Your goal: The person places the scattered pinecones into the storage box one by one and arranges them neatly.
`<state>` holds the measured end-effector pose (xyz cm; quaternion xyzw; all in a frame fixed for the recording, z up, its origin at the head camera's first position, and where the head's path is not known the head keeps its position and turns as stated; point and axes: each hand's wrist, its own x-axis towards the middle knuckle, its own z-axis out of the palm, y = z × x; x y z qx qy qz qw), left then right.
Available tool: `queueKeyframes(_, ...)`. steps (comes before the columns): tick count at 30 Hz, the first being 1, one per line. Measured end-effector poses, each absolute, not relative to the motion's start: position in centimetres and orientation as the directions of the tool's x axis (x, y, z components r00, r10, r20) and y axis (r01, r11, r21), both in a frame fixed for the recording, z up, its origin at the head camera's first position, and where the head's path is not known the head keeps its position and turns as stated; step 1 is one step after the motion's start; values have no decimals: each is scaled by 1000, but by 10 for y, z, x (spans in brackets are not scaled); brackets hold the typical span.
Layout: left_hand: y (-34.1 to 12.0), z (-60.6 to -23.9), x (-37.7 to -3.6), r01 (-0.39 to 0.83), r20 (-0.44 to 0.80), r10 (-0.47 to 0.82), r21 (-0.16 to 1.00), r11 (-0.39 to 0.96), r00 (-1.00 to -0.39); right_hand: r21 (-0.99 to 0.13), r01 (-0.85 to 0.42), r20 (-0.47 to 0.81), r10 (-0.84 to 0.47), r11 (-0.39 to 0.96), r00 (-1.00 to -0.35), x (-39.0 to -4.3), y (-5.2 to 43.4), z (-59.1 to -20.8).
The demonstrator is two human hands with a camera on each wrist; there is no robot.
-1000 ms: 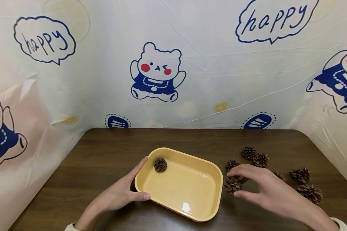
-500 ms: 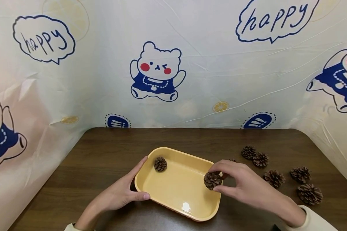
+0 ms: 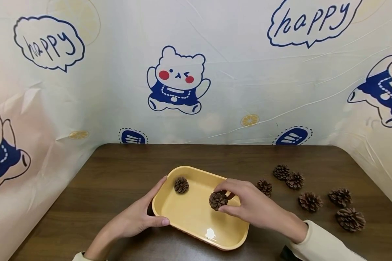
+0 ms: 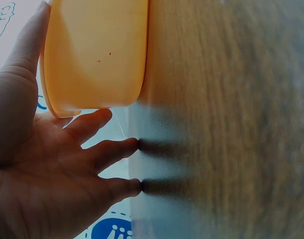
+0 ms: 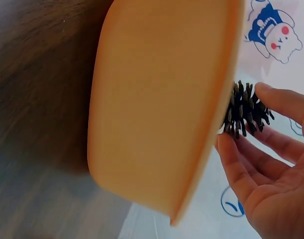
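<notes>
In the head view, my right hand (image 3: pixel 256 204) pinches a brown pinecone (image 3: pixel 218 200) between thumb and fingers, above the inside of a yellow rectangular bin (image 3: pixel 196 235). The right wrist view shows this pinecone (image 5: pixel 246 110) just beyond the bin's rim. Another pinecone (image 3: pixel 181 185) lies in the bin's far left corner. My left hand (image 3: pixel 134 219) rests against the bin's left end, thumb on the near side and index finger toward the far corner. In the left wrist view, the fingers of the left hand (image 4: pixel 57 169) are spread and fairly straight, two fingertips meeting the tabletop.
Several pinecones lie on the dark wooden table (image 3: pixel 117 163) right of the bin, among them one pinecone (image 3: pixel 264 187) partly behind the right hand and another pinecone (image 3: pixel 350 219) farther right. A printed curtain (image 3: pixel 222 72) stands behind the table and along both sides.
My right hand has taken hold of a pinecone beside the bin, lifted it and carried it left over the rim. The left hand and the bin have stayed in place.
</notes>
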<state>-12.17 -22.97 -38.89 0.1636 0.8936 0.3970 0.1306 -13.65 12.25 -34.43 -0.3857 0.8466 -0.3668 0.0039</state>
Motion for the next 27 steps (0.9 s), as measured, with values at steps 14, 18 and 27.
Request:
queueKeyframes(14,-231,-388,-121,190,-94,393,757,625,-915,-613,-611,224,-631,500,-742,-155,87,-355)
queueKeyframes(18,-231,-389,-120,194,-92,391,752,631,-916,-638,-587,212,-620,498,-756,-159,79,-359)
queueKeyframes(27,-230,-390,-121,203,-86,397,750,629,-914,-654,-571,197,-617,497,-762,-168,65,-366)
